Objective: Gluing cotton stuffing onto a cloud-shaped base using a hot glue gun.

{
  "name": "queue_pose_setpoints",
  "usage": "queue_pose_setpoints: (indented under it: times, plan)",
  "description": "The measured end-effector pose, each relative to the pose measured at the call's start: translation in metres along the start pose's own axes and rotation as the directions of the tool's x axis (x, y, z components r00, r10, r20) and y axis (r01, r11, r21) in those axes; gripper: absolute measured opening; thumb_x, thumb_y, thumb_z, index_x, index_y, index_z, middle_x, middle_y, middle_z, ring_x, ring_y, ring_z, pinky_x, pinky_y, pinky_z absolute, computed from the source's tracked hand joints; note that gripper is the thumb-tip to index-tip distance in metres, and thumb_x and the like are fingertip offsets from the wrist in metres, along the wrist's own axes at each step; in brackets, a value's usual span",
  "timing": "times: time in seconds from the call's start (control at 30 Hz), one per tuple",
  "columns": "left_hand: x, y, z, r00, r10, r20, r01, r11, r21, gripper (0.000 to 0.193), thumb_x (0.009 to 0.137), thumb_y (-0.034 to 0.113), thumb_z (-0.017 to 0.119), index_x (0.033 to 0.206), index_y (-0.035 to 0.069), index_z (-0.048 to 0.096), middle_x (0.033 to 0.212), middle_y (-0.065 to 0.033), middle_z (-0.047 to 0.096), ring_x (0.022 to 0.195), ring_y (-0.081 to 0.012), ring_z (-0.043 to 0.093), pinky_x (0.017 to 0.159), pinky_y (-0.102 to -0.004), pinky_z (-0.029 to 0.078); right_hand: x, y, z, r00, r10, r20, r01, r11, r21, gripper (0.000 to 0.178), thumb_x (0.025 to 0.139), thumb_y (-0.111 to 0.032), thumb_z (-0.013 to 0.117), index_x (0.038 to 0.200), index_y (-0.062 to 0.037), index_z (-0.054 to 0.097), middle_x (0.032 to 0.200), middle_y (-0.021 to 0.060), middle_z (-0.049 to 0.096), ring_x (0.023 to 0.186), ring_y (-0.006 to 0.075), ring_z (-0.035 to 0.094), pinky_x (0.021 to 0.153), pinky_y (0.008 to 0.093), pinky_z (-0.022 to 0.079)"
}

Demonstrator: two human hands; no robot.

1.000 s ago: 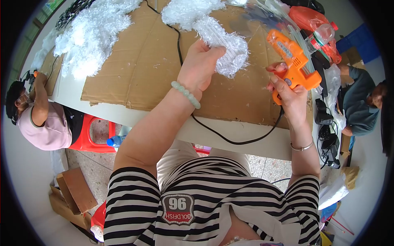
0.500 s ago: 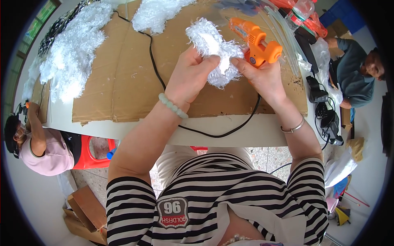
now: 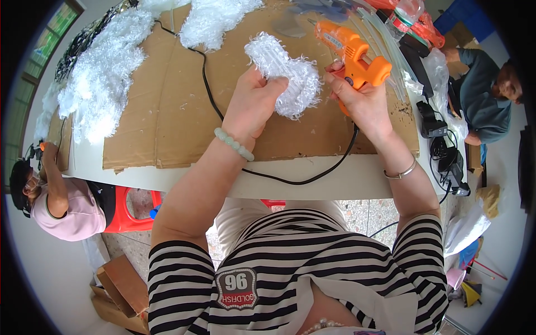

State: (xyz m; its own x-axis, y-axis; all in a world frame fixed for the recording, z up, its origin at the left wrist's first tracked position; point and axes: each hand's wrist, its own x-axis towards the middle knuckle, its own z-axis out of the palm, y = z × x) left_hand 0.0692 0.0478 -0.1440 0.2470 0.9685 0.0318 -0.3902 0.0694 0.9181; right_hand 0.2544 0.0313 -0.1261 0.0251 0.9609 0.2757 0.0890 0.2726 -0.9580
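Pinched between the thumb and fingers of my left hand [image 3: 258, 100] is a small piece of white shaggy tinsel fabric [image 3: 290, 78], its strands spilling past my fingertips. My right hand [image 3: 362, 106] wraps round the handle of an orange hot glue gun [image 3: 354, 53], whose nozzle points up and to the left. A narrow gap separates the hand with the gun from the fabric. From the gun a black cord [image 3: 312, 180] loops down over the table's front edge.
Brown cardboard [image 3: 178, 111] covers much of the white table [image 3: 151, 177]. Piles of white tinsel [image 3: 103, 84] lie left and at the back. Clear glue sticks [image 3: 385, 53], a plastic bottle [image 3: 406, 15] and black power adapters [image 3: 449, 162] stand right. Co-workers are at both sides.
My right hand has come off the fabric and moved slightly right with the glue gun. The fabric, now only in my left hand, has turned and shifted a little left.
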Motion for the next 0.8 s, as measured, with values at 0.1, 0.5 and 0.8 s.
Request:
queue_pose_setpoints:
  times: [0.1, 0.5, 0.8]
  plan:
    - [-0.004, 0.000, 0.004, 0.995, 0.019, 0.101, -0.021, 1.000, 0.022, 0.024, 0.085, 0.004, 0.054, 0.108, -0.001, 0.055, 0.101, -0.0055, 0.062, 0.091, -0.0125, 0.058, 0.078, -0.0276, 0.046, 0.002, 0.011, -0.002, 0.996, -0.076, 0.045, 0.083, 0.975, -0.205, 0.020, 0.082, -0.002, 0.066, 0.099, -0.0015, 0.056, 0.090, 0.0024, 0.061, 0.073, 0.0064, 0.056, 0.065, 0.0221, 0.048]
    - [0.021, 0.001, -0.025, 0.964, 0.098, -0.246, -0.091, 0.995, 0.036, 0.015, 0.083, 0.006, 0.059, 0.097, 0.002, 0.057, 0.086, -0.0037, 0.062, 0.075, -0.0093, 0.058, 0.058, -0.0236, 0.045, 0.004, -0.004, -0.013, 0.989, -0.148, 0.021, 0.148, 0.989, 0.016, 0.029, 0.093, -0.029, 0.053, 0.101, -0.0012, 0.056, 0.093, 0.0070, 0.062, 0.061, 0.0106, 0.054, 0.059, 0.0255, 0.045]
    - [0.006, 0.069, -0.081, 0.657, 0.268, -0.704, -0.436, 0.898, -0.065, 0.007, 0.079, 0.005, 0.057, 0.082, 0.009, 0.052, 0.072, 0.0002, 0.054, 0.058, -0.0094, 0.050, 0.048, -0.0256, 0.037, -0.003, 0.016, -0.024, 0.998, 0.060, -0.007, -0.060, 0.998, 0.034, 0.029, 0.092, -0.029, 0.055, 0.106, -0.0040, 0.057, 0.095, 0.0054, 0.062, 0.061, 0.0089, 0.054, 0.057, 0.0247, 0.047]
